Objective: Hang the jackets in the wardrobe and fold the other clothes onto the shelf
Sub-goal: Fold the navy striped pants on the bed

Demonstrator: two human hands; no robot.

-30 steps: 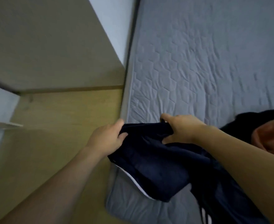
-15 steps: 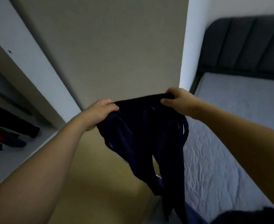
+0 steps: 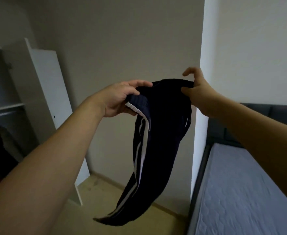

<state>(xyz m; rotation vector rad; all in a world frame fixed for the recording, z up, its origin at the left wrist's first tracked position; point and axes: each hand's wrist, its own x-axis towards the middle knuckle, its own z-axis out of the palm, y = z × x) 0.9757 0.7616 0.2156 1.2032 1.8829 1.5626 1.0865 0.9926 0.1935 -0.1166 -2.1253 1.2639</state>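
Two bare forearms reach forward from the bottom of the view, and between them hangs a pair of dark navy trousers with white side stripes. The left hand grips one end of the waistband, fingers curled under the cloth and thumb lying on top. The right hand pinches the other end between thumb and lower fingers, with the forefinger lifted clear above it. The trousers are held up in the air, the legs dangling and swinging toward the lower left above the wooden floor. To the right lies a bed with a grey quilted cover and a dark padded headboard. To the left stands an open white wardrobe with a shelf and dark clothes hanging below it. Beyond everything rises a plain pale wall.
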